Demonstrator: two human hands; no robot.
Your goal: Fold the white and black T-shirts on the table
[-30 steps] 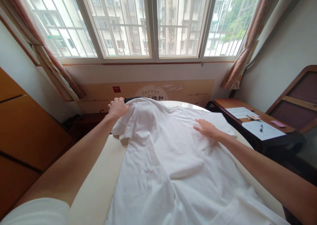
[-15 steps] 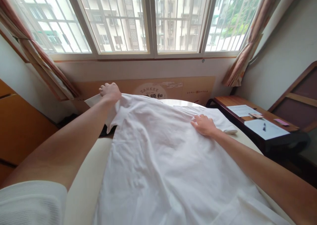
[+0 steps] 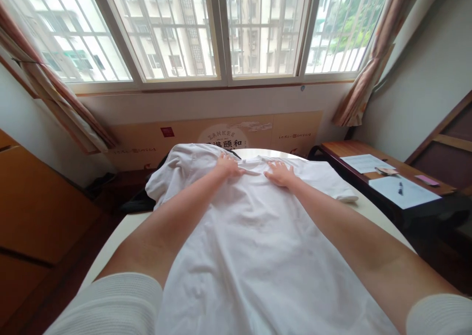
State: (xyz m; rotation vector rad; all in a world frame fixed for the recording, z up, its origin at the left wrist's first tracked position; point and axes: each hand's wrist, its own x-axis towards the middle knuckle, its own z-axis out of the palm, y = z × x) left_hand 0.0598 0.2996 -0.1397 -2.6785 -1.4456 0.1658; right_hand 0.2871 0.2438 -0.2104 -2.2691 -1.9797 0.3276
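Observation:
A white shirt [image 3: 254, 236] lies spread over a cream round table [image 3: 372, 212], its collar end toward the window. My left hand [image 3: 228, 165] rests flat on the cloth near the collar, fingers stretched out. My right hand [image 3: 279, 172] lies flat beside it, a little to the right, fingers apart. Both palms press on the fabric and hold nothing. The shirt's left sleeve [image 3: 165, 177] droops over the far left edge of the table; the right sleeve [image 3: 332, 187] lies flat to the right.
A dark wooden side table [image 3: 391, 177] with papers [image 3: 403, 192] and a pen stands at the right. A brown printed board [image 3: 221, 136] leans under the window. Orange cabinets [image 3: 33, 212] line the left wall. Something dark [image 3: 140, 204] sits beyond the table's left edge.
My left hand let go of the shirt's left shoulder and moved right to the collar. My right hand slid left and forward. Both now lie flat side by side.

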